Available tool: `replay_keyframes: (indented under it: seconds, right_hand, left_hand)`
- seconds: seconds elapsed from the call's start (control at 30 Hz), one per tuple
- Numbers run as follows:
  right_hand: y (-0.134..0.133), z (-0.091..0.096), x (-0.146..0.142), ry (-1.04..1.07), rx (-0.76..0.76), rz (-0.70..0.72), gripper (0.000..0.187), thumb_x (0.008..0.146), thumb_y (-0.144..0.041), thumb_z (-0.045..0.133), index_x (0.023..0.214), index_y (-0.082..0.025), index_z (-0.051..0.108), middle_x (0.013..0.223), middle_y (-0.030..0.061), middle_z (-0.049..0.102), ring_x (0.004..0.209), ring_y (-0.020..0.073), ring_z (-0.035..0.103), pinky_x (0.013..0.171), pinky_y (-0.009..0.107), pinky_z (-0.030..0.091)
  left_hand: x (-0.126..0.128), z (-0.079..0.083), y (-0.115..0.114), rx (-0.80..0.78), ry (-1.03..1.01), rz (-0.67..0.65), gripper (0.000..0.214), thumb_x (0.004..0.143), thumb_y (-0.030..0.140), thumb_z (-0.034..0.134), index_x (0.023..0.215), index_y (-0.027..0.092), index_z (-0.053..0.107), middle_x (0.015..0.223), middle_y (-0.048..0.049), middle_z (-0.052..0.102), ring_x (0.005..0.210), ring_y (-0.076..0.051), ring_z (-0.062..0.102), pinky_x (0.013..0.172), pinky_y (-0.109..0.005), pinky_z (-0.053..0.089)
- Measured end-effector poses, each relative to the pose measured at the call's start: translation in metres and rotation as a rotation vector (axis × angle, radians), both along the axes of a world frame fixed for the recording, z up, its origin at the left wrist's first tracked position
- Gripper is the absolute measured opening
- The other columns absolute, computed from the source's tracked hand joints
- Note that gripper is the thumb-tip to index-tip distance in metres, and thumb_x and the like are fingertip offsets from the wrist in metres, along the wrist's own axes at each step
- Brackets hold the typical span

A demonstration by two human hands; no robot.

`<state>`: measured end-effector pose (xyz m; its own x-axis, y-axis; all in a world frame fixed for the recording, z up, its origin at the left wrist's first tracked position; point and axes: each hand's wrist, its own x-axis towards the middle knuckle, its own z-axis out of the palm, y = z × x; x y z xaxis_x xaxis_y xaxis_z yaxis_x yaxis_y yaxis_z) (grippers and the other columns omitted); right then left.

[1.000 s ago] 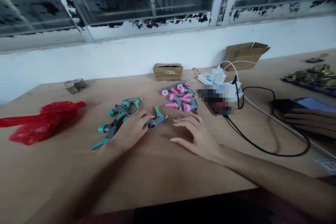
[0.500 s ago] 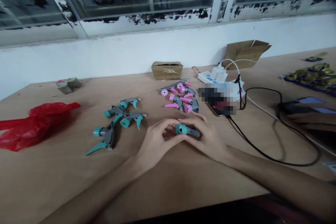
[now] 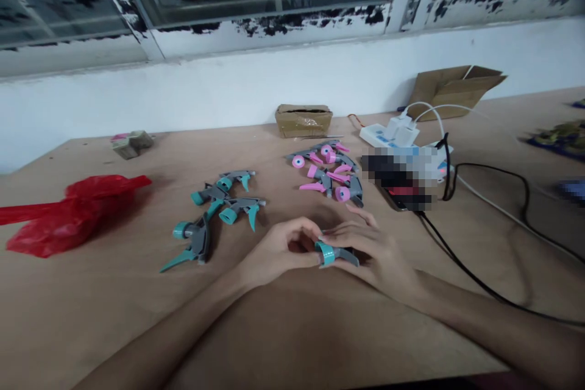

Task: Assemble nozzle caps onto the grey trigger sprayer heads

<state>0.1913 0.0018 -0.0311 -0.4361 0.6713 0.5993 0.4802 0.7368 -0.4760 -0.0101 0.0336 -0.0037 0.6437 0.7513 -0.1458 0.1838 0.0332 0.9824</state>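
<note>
Between both hands, just above the table, is a grey spray trigger head [image 3: 325, 253] with a teal collar turned toward me. My left hand [image 3: 287, 250] pinches it at the collar with thumb and fingers. Around its grey body curl the fingers of my right hand [image 3: 372, 250], which hide part of it. To the left of my hands lie several grey-and-teal spray trigger heads [image 3: 197, 237] in a loose cluster. Beyond my hands is a group of grey-and-pink spray trigger heads [image 3: 323, 181].
A red plastic bag [image 3: 75, 213] lies on the left. Small grey-green blocks [image 3: 132, 144] and a cardboard box [image 3: 304, 122] sit near the wall. At right are a power strip [image 3: 377, 134], a partly blurred phone [image 3: 402, 198], black cable [image 3: 450, 256] and an open carton [image 3: 452, 94].
The held spray trigger head has turned and tilted in my hands, its collar now facing lower. My right fingers have shifted over its top. The view has swung slightly left.
</note>
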Motion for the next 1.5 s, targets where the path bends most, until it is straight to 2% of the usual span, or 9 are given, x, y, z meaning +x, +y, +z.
replay_keyframes:
  seconds: [0.17,0.4,0.7,0.93,1.03,1.17,1.37,1.5]
  right_hand:
    - [0.0,0.001,-0.001,0.021,0.025,0.028,0.033,0.081,-0.026,0.061,0.113,-0.028,0.056,0.095,-0.0013,0.07,0.088,0.0136,0.064,0.104,0.045,0.025]
    - [0.001,0.001,-0.001,0.027,0.04,0.015,0.035,0.08,-0.024,0.061,0.115,-0.027,0.056,0.096,0.0,0.07,0.088,0.0132,0.064,0.104,0.045,0.028]
    - [0.002,-0.001,0.0,0.023,0.109,0.0,0.04,0.08,-0.022,0.062,0.119,-0.026,0.053,0.096,0.0019,0.069,0.089,0.013,0.064,0.103,0.044,0.032]
    - [0.001,0.0,0.002,0.005,0.126,0.011,0.04,0.08,-0.022,0.061,0.12,-0.023,0.053,0.095,0.0028,0.069,0.093,0.0136,0.064,0.106,0.046,0.032]
    - [0.002,-0.003,0.002,-0.021,0.157,0.027,0.04,0.082,-0.02,0.059,0.12,-0.023,0.052,0.098,0.0034,0.069,0.095,0.0142,0.063,0.108,0.048,0.03]
    - [0.003,-0.006,0.002,-0.026,0.194,0.059,0.038,0.082,-0.017,0.059,0.118,-0.021,0.053,0.103,0.0052,0.068,0.098,0.0143,0.063,0.109,0.048,0.029]
    - [0.002,-0.003,0.002,-0.062,0.177,0.058,0.037,0.083,-0.017,0.057,0.119,-0.022,0.052,0.105,0.0048,0.068,0.099,0.0139,0.063,0.109,0.048,0.028]
    - [0.001,-0.001,0.003,-0.088,0.164,0.063,0.039,0.082,-0.017,0.058,0.121,-0.022,0.051,0.103,0.0047,0.068,0.099,0.0144,0.063,0.108,0.048,0.03]
  left_hand:
    - [0.001,-0.001,-0.001,0.028,0.025,0.003,0.024,0.069,0.02,0.067,0.089,0.016,0.054,0.079,0.0002,0.057,0.071,-0.011,0.052,0.061,-0.022,0.038]
    - [0.003,-0.001,-0.006,0.159,0.073,0.012,0.019,0.074,0.02,0.061,0.091,0.017,0.053,0.083,0.0001,0.054,0.076,-0.013,0.05,0.067,-0.024,0.039]
    - [0.006,-0.004,-0.009,0.272,0.085,0.008,0.016,0.079,0.024,0.058,0.093,0.02,0.051,0.079,0.0025,0.052,0.07,-0.01,0.048,0.061,-0.021,0.038]
    - [0.011,-0.005,-0.014,0.078,-0.042,0.022,0.02,0.084,0.031,0.054,0.099,0.019,0.047,0.09,-0.0021,0.054,0.074,-0.013,0.056,0.062,-0.024,0.047]
    - [0.011,-0.006,-0.015,0.076,-0.007,0.01,0.017,0.084,0.03,0.054,0.095,0.02,0.046,0.087,-0.0009,0.053,0.075,-0.013,0.057,0.063,-0.024,0.047]
    - [0.012,-0.006,-0.017,0.186,0.086,0.058,0.016,0.079,0.023,0.056,0.088,0.019,0.044,0.077,0.0021,0.05,0.068,-0.011,0.053,0.056,-0.022,0.043]
    - [0.02,-0.005,-0.024,0.283,0.13,0.153,0.017,0.074,0.02,0.054,0.088,0.019,0.043,0.072,0.0028,0.052,0.06,-0.01,0.054,0.054,-0.023,0.043]
    - [0.02,-0.005,-0.026,0.313,0.139,0.159,0.018,0.072,0.017,0.054,0.088,0.018,0.044,0.069,0.003,0.054,0.059,-0.011,0.056,0.05,-0.021,0.041]
